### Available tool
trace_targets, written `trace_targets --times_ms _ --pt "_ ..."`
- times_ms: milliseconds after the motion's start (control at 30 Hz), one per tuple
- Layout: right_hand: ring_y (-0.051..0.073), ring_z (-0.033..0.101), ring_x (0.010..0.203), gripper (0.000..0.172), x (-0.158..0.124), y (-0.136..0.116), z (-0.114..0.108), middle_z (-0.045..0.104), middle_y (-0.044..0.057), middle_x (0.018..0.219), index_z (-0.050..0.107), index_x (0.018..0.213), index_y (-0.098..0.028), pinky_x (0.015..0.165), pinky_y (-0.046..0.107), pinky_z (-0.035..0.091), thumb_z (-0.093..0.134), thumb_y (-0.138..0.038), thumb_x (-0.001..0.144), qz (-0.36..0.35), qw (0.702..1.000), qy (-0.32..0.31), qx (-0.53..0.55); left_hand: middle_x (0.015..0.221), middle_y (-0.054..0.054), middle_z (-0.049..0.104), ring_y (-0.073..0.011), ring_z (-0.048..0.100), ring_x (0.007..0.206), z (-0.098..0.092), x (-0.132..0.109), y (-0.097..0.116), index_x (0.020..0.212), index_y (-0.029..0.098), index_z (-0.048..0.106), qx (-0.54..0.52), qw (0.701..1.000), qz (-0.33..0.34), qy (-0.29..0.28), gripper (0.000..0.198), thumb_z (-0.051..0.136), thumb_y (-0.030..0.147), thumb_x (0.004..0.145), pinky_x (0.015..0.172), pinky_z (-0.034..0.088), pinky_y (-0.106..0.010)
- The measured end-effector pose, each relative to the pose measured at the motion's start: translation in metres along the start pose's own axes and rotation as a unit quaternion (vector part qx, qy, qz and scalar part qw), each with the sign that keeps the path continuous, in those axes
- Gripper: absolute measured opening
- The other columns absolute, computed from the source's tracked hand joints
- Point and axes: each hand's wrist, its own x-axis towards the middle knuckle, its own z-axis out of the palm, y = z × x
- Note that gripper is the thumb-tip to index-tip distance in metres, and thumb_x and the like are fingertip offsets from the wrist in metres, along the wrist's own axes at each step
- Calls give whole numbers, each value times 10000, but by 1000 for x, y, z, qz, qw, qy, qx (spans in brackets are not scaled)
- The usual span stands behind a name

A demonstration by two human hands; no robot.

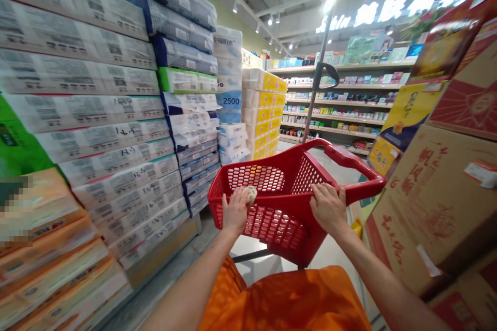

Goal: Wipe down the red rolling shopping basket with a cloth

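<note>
A red plastic shopping cart (267,217) stands sideways in front of me, its mesh basket seen from above and the handle at the right. My left hand (235,211) is on the near rim toward the left end. Its fingers are closed on a small, pale, crumpled cloth (251,195) pressed at the rim. Farther right, my right hand (328,206) grips the same rim close to the handle, fingers bent over the edge and thumb raised. A pole with a black hook-like grip (325,75) rises behind the cart.
Tall stacks of packaged tissue paper (128,124) line the left side, with orange packs (58,248) nearer me. Cardboard boxes (430,207) are piled close on the right. Shelves of small goods (341,106) cross the back beyond the aisle.
</note>
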Motion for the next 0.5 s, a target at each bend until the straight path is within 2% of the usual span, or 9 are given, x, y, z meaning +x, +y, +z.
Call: trace_targets --times_ms 67,133,200,267,333,400,500 --pt "250 468 1066 319 4 -14 1 616 86 1079 593 1070 -150 1010 484 140 418 -206 810 9 1000 -1 18 1345 -65 417 -204 356 1248 0 2 -4 1269 219 418 -7 1000 -11 -4 458 304 140 832 1043 189 -528" --pt "246 435 1124 350 9 -39 4 567 91 1173 568 1117 -155 1017 472 152 401 -189 811 -6 998 -18 57 1333 -83 432 -186 373 1237 0 7 -2 1294 185 376 -36 999 7 -13 476 328 138 822 1053 209 -479" --pt "220 409 1162 389 13 -72 10 508 85 1252 523 1179 -163 1013 419 207 386 -171 815 -49 991 -64 111 1320 -99 447 -164 399 1217 1 10 4 1331 149 295 -77 996 34 -25 527 368 151 809 1053 238 -424" --pt "205 401 1170 402 13 -104 18 486 77 1275 484 1219 -185 993 384 259 388 -194 828 -91 976 -118 158 1342 -117 414 -168 390 1224 0 10 6 1353 127 223 -94 994 37 -39 601 414 167 784 1053 236 -423" --pt "226 385 1176 406 12 -130 28 472 70 1282 448 1243 -229 990 432 257 412 -273 840 -109 967 -151 176 1383 -135 343 -203 317 1271 -2 4 0 1353 120 211 -72 996 22 -57 656 454 167 746 1056 194 -476" --pt "264 374 1170 434 11 -147 38 461 81 1280 424 1246 -255 983 520 223 453 -371 829 -103 968 -156 169 1409 -145 286 -237 222 1311 -4 -4 -12 1343 112 238 -29 997 11 -69 677 486 179 717 1053 149 -521" --pt "268 393 1135 338 15 -159 51 479 95 1237 477 1156 -236 978 554 198 468 -350 837 -104 974 -141 143 1421 -146 254 -243 165 1328 -4 -14 -28 1340 98 241 14 997 15 -71 688 506 245 722 1054 146 -519"
